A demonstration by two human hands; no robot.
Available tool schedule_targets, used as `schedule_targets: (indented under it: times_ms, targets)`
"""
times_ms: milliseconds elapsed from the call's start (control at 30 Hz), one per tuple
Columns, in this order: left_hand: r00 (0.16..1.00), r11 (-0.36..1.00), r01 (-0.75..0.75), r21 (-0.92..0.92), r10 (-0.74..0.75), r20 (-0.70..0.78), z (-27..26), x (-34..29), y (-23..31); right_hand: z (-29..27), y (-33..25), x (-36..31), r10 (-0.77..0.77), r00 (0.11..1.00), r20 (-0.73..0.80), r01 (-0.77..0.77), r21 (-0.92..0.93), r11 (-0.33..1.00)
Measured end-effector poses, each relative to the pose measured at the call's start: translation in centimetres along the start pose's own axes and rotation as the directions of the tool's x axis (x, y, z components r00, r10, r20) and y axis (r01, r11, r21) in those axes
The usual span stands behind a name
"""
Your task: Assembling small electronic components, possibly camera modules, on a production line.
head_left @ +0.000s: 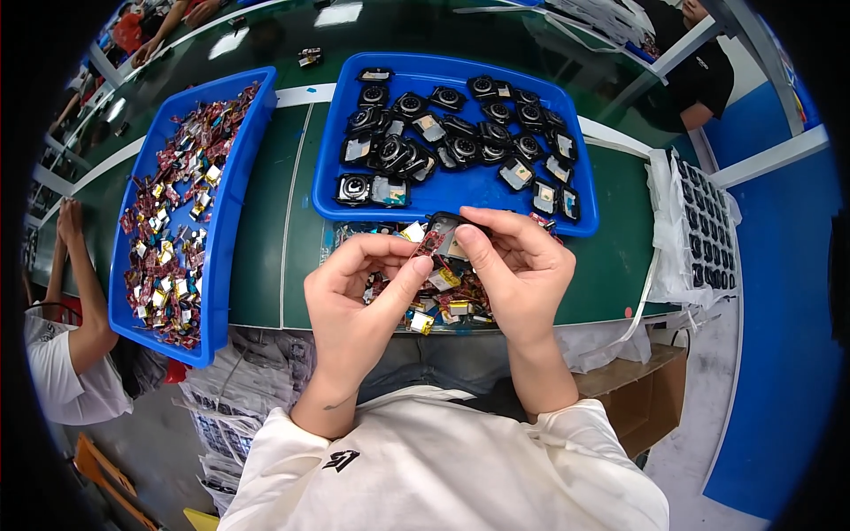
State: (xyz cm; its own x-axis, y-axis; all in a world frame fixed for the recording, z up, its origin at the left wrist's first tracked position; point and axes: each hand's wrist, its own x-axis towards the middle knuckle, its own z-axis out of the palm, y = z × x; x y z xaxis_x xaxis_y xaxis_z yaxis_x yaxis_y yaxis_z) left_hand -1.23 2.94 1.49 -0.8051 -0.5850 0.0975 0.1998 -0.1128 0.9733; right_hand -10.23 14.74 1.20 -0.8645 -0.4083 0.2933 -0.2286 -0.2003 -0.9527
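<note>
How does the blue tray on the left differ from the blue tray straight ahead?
The left tray runs front to back; the tray ahead lies crosswise. The left tray holds small parts, many of them red; the tray ahead holds larger black cases. Both are blue with raised rims.

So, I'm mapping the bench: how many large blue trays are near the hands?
2: the left tray, holding red circuit boards, and the front tray, holding black casings. No third shows nearby.

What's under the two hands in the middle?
A heap of red circuit boards and small silver-and-yellow parts, on the green table. The left hand, right hand and black case between them cover some; that part can't be seen.
</note>
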Motion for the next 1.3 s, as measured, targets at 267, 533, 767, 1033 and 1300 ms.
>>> schedule_targets:
  times_ms: [267,533,767,1033,1300]
  targets:
    - [0.983,0.994,-0.111,0.009,0.109,0.146,-0.4,0.3,-0.3,0.2,0.0,0.3,-0.041,0.998,-0.051,0.048,0.129,0.991]
    - [0.994,0.982,0.086,-0.166,-0.074,0.078,-0.1,0.3,-0.1,-0.4,0.0,0.1,-0.278,0.947,0.159,0.295,-0.094,0.951]
    - [0.999,0.998,0.017,0.067,-0.020,0.045,-0.6,1.6,-0.3,-0.8,-1.9,1.4,0.070,0.963,0.260,-0.044,-0.102,0.994]
    - [0.996,0.987,-0.082,-0.140,0.075,-0.057,-3.0,2.6,-0.5,-1.5,-2.3,17.6,0.041,0.945,0.325,0.041,-0.241,0.970]
    - [0.989,0.998,-0.051,-0.037,0.046,-0.140,-6.3,1.8,-1.4,-6.9,10.0,33.4,0.296,0.953,-0.068,-0.289,-0.501,0.816]
